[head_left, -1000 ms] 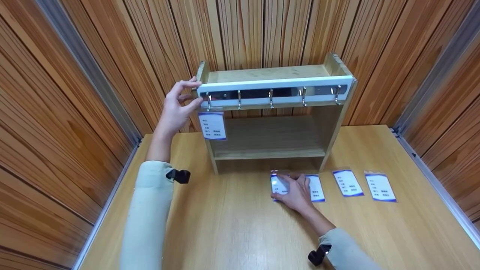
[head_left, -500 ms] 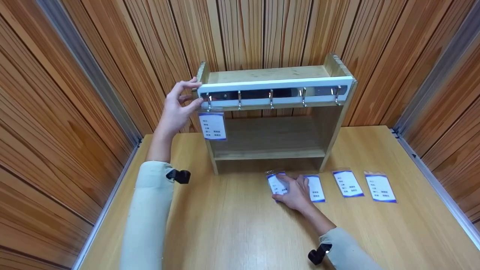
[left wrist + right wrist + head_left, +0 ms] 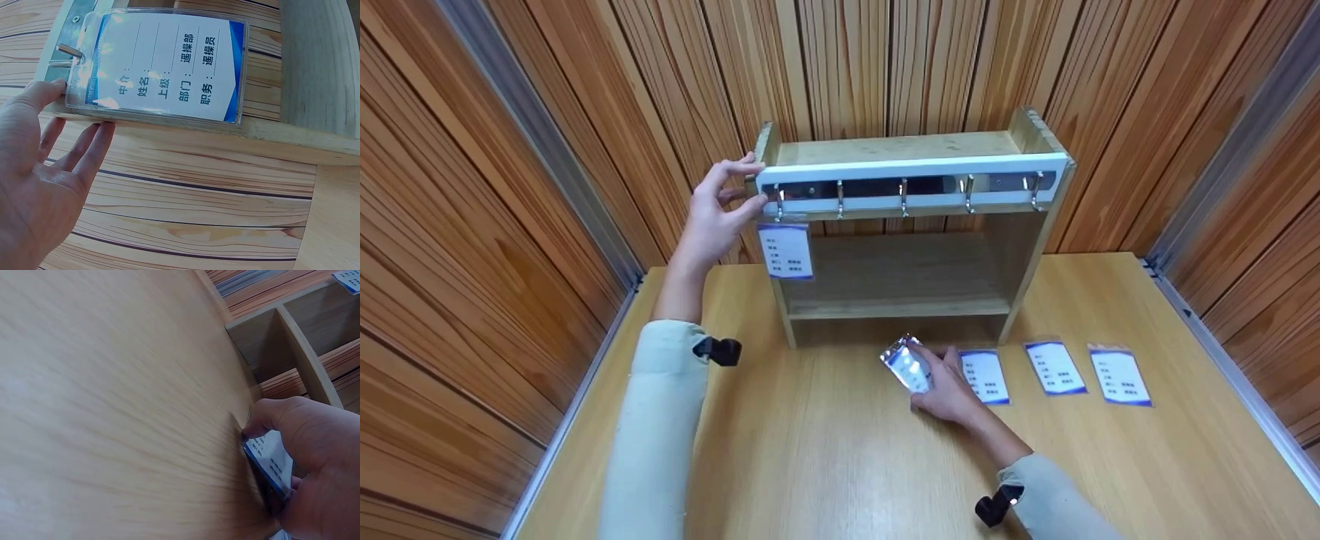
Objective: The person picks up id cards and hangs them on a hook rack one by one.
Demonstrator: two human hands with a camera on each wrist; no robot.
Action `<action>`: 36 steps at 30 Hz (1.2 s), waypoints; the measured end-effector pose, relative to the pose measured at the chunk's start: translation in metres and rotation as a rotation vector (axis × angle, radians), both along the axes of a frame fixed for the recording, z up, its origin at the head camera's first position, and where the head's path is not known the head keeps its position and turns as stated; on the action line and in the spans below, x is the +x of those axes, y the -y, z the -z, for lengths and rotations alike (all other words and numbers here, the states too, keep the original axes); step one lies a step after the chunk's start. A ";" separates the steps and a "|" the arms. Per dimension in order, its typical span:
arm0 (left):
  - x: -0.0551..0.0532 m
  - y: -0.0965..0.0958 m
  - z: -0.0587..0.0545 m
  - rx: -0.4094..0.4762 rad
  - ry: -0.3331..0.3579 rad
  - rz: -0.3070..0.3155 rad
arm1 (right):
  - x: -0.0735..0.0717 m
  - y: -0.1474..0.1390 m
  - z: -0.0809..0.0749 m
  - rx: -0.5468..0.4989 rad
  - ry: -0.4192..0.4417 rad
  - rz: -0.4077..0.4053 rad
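At the upper left end of a small wooden shelf (image 3: 900, 304), my left hand (image 3: 718, 206) grips the corner. Its thumb presses the front of the white hook rail (image 3: 877, 166) and its fingers lie along the shelf's side. From the leftmost hook hangs a badge in a clear sleeve (image 3: 169, 67), just beside that hand. My right hand (image 3: 952, 390) pinches another clear-sleeved badge (image 3: 909, 366), tilted up from the tabletop and shining with glare. In the right wrist view, thumb and fingers hold this badge (image 3: 271, 458) by its edges.
Several badges lie on the table right of the shelf: one (image 3: 985, 376) partly behind my right hand, another (image 3: 1056, 367), and one farthest right (image 3: 1120, 375). More metal hooks (image 3: 903, 196) line the rail. Wood-panelled walls (image 3: 510, 225) stand at the back and sides.
My right hand has lifted the badge off the table, tilting it and turning it to the left. The left hand and the hanging badge stay in place.
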State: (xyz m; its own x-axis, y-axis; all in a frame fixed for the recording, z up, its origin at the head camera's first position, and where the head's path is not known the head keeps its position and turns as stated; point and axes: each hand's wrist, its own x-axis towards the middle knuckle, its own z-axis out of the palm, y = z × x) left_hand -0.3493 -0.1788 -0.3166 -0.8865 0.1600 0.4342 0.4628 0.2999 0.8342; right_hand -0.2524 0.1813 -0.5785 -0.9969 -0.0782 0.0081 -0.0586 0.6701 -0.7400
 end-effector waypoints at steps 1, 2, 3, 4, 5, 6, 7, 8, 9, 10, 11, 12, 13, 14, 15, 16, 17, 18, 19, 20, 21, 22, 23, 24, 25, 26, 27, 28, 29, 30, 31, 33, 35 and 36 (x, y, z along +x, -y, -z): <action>0.000 0.000 0.000 -0.001 0.000 0.000 | 0.000 0.000 0.001 0.006 -0.019 -0.003; 0.000 0.000 0.000 -0.001 0.002 -0.001 | -0.001 0.000 0.002 0.012 -0.039 -0.004; 0.000 0.000 0.000 0.000 0.004 -0.001 | -0.001 0.000 0.004 0.014 -0.052 -0.002; 0.000 -0.001 0.000 0.000 0.006 -0.001 | -0.001 0.001 0.005 0.015 -0.064 0.000; 0.000 -0.001 0.000 0.001 0.008 -0.002 | -0.001 0.001 0.005 0.012 -0.073 -0.002; 0.000 -0.001 0.000 0.000 0.010 -0.004 | -0.001 0.001 0.005 0.010 -0.077 -0.001; 0.000 0.000 0.000 -0.001 0.012 -0.005 | -0.001 0.002 0.005 0.011 -0.081 0.000; 0.000 0.000 0.000 -0.002 0.012 -0.006 | -0.002 0.002 0.005 0.008 -0.077 0.005; 0.000 0.000 0.000 -0.003 0.008 -0.006 | -0.001 0.003 0.005 0.007 -0.070 0.008; 0.000 0.000 0.000 -0.004 0.001 -0.006 | -0.001 0.003 0.004 0.008 -0.071 0.008; 0.000 0.000 0.001 -0.005 -0.007 -0.005 | -0.001 0.003 0.004 0.009 -0.070 0.010; -0.001 0.000 0.001 -0.005 -0.016 -0.004 | -0.001 0.003 0.003 0.011 -0.072 0.010; -0.001 0.000 0.001 -0.004 -0.022 -0.002 | -0.001 0.003 0.003 0.013 -0.073 0.010; -0.002 0.000 0.001 -0.001 -0.027 0.000 | 0.000 0.003 0.003 0.014 -0.073 0.009; -0.002 0.000 0.002 0.001 -0.028 0.002 | 0.000 0.003 0.003 0.014 -0.073 0.009; -0.002 0.000 0.002 0.003 -0.028 0.003 | 0.000 0.003 0.002 0.014 -0.072 0.009; -0.002 0.000 0.002 0.003 -0.023 0.004 | 0.000 0.003 0.002 0.013 -0.066 0.011; -0.003 0.000 0.002 0.004 -0.018 0.004 | 0.000 0.003 0.002 0.014 -0.062 0.010; -0.002 0.000 0.002 0.005 -0.012 0.003 | 0.000 0.003 0.001 0.016 -0.061 0.010; -0.002 0.000 0.002 0.004 -0.008 0.002 | 0.000 0.003 0.001 0.017 -0.057 0.007; -0.002 0.000 0.001 0.003 -0.005 0.001 | -0.001 0.002 0.000 0.019 -0.053 0.005; -0.001 0.000 0.001 0.002 -0.002 0.000 | -0.001 0.002 -0.001 0.021 -0.052 0.002; -0.001 0.000 0.001 0.002 0.001 0.000 | 0.000 0.002 -0.002 0.020 -0.048 -0.001; -0.001 0.000 0.001 0.003 0.003 -0.001 | 0.000 0.002 -0.004 0.019 -0.046 -0.005; -0.001 0.000 0.001 0.002 0.006 -0.002 | 0.000 0.001 -0.005 0.017 -0.043 -0.007; -0.001 0.000 0.001 0.001 0.009 -0.002 | 0.000 0.001 -0.007 0.013 -0.039 -0.010; -0.001 0.000 0.001 0.000 0.011 -0.003 | 0.001 0.001 -0.008 0.008 -0.037 -0.011; -0.001 -0.001 0.001 -0.002 0.014 -0.004 | 0.001 0.000 -0.010 0.003 -0.036 -0.013; 0.000 -0.001 0.001 -0.002 0.016 -0.004 | 0.001 0.000 -0.011 0.001 -0.033 -0.015; 0.000 -0.001 0.001 -0.003 0.017 -0.004 | 0.001 0.000 -0.011 -0.001 -0.035 -0.016; 0.000 0.000 0.001 -0.004 0.018 -0.005 | 0.001 -0.001 -0.012 -0.001 -0.035 -0.017; 0.001 0.000 0.000 -0.005 0.018 -0.004 | 0.001 -0.001 -0.012 -0.001 -0.041 -0.022; 0.001 0.000 0.000 -0.005 0.016 -0.004 | 0.002 -0.002 -0.013 -0.001 -0.050 -0.026; 0.000 -0.001 0.000 -0.005 0.014 -0.003 | 0.002 -0.002 -0.013 -0.002 -0.056 -0.029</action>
State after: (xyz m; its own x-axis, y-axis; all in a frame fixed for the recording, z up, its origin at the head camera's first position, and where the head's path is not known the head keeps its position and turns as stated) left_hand -0.3488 -0.1783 -0.3163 -0.8932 0.1591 0.4206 0.4497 0.3053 0.8394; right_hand -0.2507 0.1831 -0.5650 -0.9922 -0.1067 0.0638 -0.1190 0.6661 -0.7363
